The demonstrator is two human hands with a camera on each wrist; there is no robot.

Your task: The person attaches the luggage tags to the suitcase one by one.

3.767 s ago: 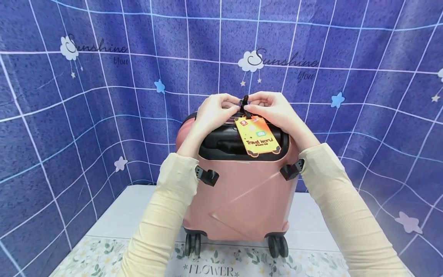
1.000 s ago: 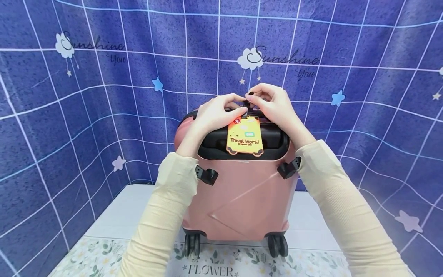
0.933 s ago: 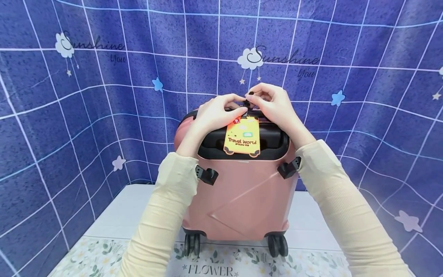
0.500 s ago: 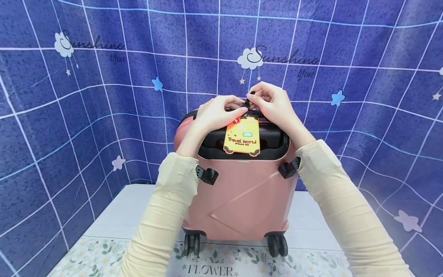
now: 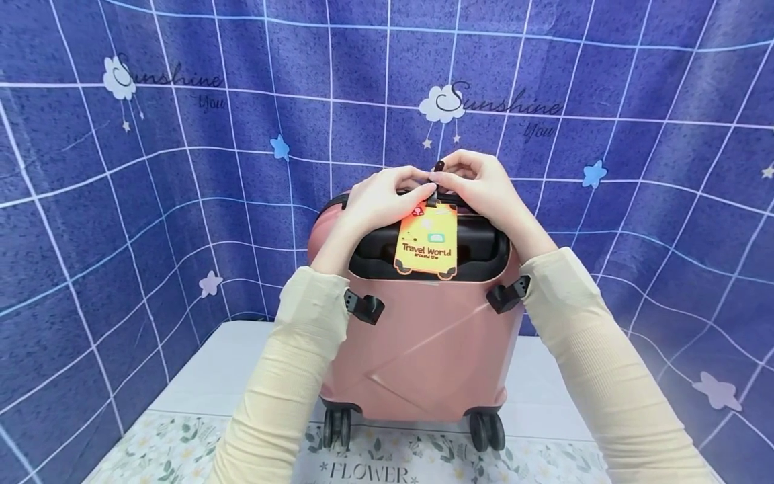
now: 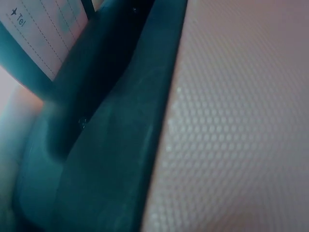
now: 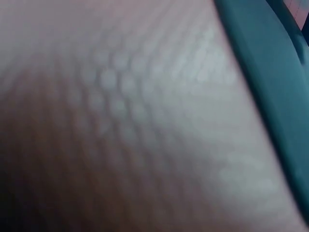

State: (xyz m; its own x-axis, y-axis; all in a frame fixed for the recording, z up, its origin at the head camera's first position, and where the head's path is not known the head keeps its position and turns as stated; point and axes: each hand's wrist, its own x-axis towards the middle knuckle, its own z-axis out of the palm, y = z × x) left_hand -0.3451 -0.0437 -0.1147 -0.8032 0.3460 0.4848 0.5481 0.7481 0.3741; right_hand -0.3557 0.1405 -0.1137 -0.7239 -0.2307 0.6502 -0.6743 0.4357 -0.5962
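A pink suitcase (image 5: 423, 336) stands upright on its wheels in the head view. From its top hangs a yellow luggage tag (image 5: 426, 240) printed "Travel World", held by a black strap (image 5: 439, 167). My left hand (image 5: 387, 195) pinches the strap just above the tag. Thumb and index finger of my right hand (image 5: 484, 185) pinch the same strap near its upper end, right beside the left fingertips. How the strap is threaded is hidden by the fingers. In the left wrist view the luggage tag's lined back (image 6: 46, 34) shows "Tel"; the right wrist view holds mostly blurred suitcase shell (image 7: 135, 106).
Black camera mounts (image 5: 365, 307) sit at both wrists, close to the suitcase front. The suitcase rests on a white surface (image 5: 230, 363) with a floral "FLOWER" mat (image 5: 175, 447) in front. A blue gridded curtain (image 5: 211, 168) stands behind and at both sides.
The tag, tilted at first, now hangs nearly straight and further left. My right hand rose along the strap, then came down slightly toward the left fingertips. Both hands stay at the strap.
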